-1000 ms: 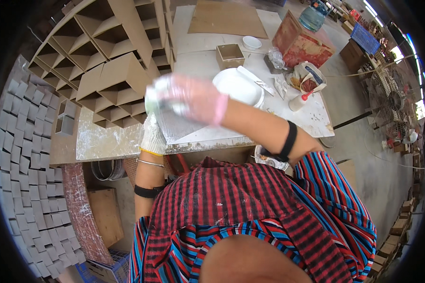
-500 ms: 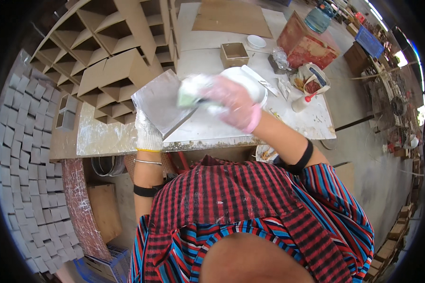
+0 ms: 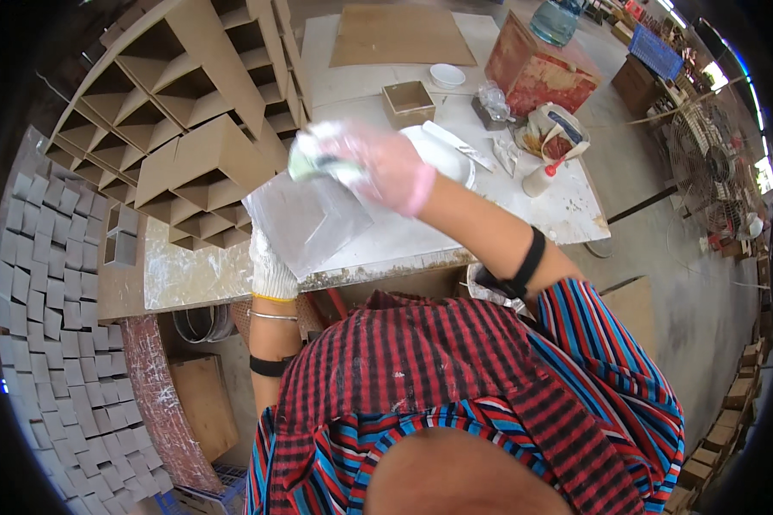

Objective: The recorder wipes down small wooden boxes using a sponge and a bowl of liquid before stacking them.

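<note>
The curled right grip [image 3: 383, 168] clasps a pale-green sponge [image 3: 302, 164].

Gloved left hand [image 3: 267, 264] low, right hand [image 3: 385, 167] curled farther forward, right forearm [image 3: 477, 215] slanting leftward

No wording, number, brand or sign is legible. To the right of the fingers [image 3: 349, 144] of the right hand [image 3: 395, 172], the white strip [image 3: 451, 141] bears dark marks too small to make out. Farther right of the fingers, no lettering can be read on the bottle [image 3: 538, 181], the red box [image 3: 541, 70] or the water jug [image 3: 554, 24].
</note>
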Demonstrator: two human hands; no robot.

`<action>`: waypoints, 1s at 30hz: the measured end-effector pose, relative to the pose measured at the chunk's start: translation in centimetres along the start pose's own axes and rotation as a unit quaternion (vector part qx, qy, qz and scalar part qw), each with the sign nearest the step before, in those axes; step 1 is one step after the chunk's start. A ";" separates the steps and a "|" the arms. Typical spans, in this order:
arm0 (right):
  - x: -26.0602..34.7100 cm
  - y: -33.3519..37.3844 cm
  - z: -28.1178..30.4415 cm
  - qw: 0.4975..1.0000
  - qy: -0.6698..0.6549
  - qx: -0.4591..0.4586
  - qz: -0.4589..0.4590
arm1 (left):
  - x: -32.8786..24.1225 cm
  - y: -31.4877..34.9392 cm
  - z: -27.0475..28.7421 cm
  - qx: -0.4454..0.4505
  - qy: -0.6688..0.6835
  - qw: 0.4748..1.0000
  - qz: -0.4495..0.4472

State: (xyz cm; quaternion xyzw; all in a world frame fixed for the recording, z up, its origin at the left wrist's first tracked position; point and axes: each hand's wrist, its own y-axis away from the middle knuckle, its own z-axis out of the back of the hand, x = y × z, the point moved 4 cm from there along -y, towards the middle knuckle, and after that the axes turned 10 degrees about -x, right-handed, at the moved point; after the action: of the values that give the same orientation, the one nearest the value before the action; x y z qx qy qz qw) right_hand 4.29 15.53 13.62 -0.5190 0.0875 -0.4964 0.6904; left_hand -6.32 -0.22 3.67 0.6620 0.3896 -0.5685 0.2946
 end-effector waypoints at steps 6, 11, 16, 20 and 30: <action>1.4 2.3 -0.9 0.993 -0.101 0.041 -0.054 | 0.4 0.5 0.1 0.022 -0.241 0.955 -0.170; -1.1 1.8 -2.8 0.999 0.010 0.045 0.023 | -4.0 2.3 -0.4 0.004 -0.347 0.925 -0.156; -0.2 -1.1 -2.0 0.999 -0.015 -0.027 0.004 | 1.9 2.9 0.8 -0.011 0.361 0.917 0.172; 3.7 1.3 -3.1 0.994 -0.042 0.093 0.040 | 2.0 1.9 1.5 0.070 0.214 0.971 0.077; 4.4 1.4 -3.9 0.991 -0.086 0.082 0.054 | 4.3 2.6 3.1 -0.014 0.234 0.963 0.129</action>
State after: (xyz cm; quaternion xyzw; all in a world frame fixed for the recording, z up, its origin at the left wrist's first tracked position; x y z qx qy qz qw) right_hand 4.86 9.63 12.49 -0.4959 0.0145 -0.4173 0.7614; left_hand -5.49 -3.35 -1.27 0.8171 0.3672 -0.3490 0.2752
